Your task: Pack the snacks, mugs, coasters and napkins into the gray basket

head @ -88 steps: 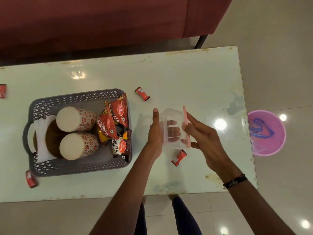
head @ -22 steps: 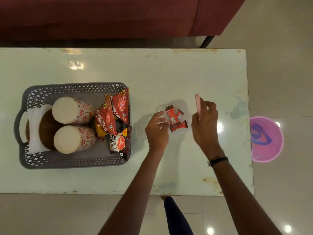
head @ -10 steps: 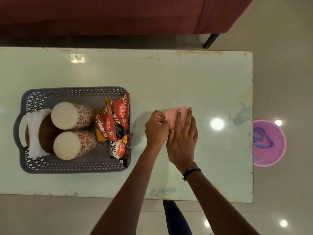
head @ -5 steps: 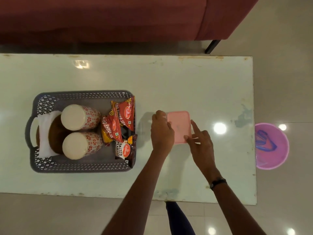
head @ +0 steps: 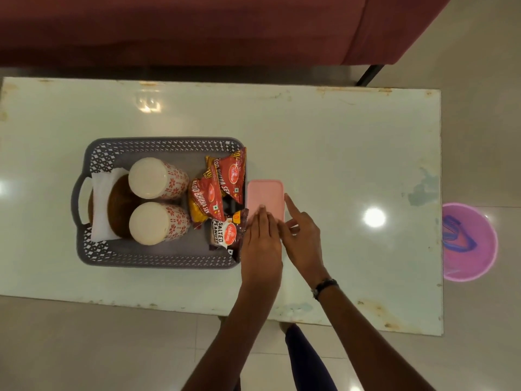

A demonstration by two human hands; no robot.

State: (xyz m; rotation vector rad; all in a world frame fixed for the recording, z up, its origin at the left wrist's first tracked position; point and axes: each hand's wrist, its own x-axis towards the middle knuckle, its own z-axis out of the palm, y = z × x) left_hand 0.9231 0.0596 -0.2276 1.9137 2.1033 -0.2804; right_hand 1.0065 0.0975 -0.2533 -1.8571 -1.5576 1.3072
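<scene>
The gray basket sits on the left half of the table. It holds two white mugs with red flowers, lying on their sides, brown coasters on a white napkin, and red snack packets at its right end. A small box with a pink lid stands against the basket's right side. My left hand lies on the lid's near edge. My right hand touches the box's right side with the index finger stretched out.
The pale table has worn, rusty edges. A dark red sofa runs along its far side. On the floor to the right stands a pink bin. My legs show below the near table edge.
The small red sweets went into the clear box and the pink lid was pressed on. Both hands have since slid the closed box left, up against the basket.
</scene>
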